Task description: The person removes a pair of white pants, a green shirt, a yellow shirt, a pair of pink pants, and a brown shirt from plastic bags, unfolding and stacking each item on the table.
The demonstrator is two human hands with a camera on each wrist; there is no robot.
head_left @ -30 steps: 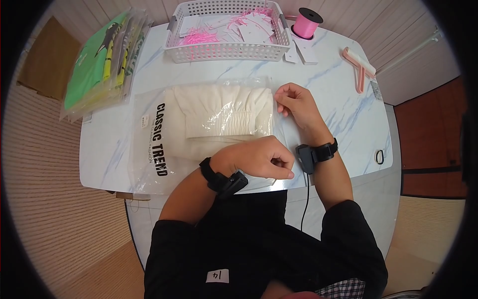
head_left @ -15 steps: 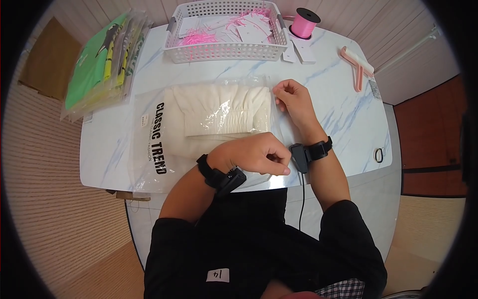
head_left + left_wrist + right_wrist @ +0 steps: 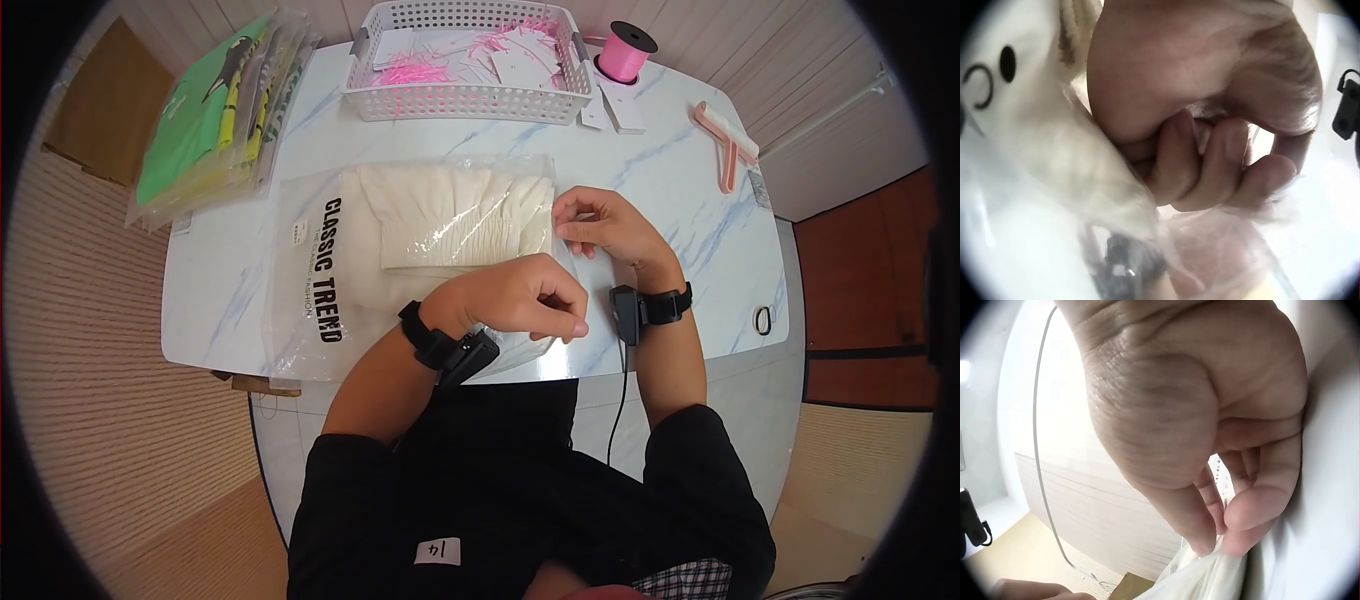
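A cream garment [image 3: 450, 215] with a gathered, ribbed band lies folded inside a clear plastic bag [image 3: 290, 270] printed CLASSIC TREND. My right hand [image 3: 612, 228] is at the bag's far right edge; in the right wrist view its thumb and fingertips pinch the plastic [image 3: 1213, 572]. Across the near right part of the bag reaches my left hand [image 3: 515, 298], its fingers curled. In the left wrist view clear plastic [image 3: 1222, 237] gathers at those fingertips, and the left hand grips it. The left hand and forearm hide the bag's near right part.
A white perforated basket [image 3: 470, 104] with pink strings and white tags stands at the back. Beside it are a pink ribbon spool [image 3: 624, 55] and white cards [image 3: 622, 108]. Bagged green garments [image 3: 200, 125] lie left, a lint roller [image 3: 726, 145] right, a dark ring [image 3: 763, 320] near the right edge.
My right hand has shifted slightly toward me along the bag's right edge. The left hand has risen a little away from the table's front edge. The whole head view has tilted slightly.
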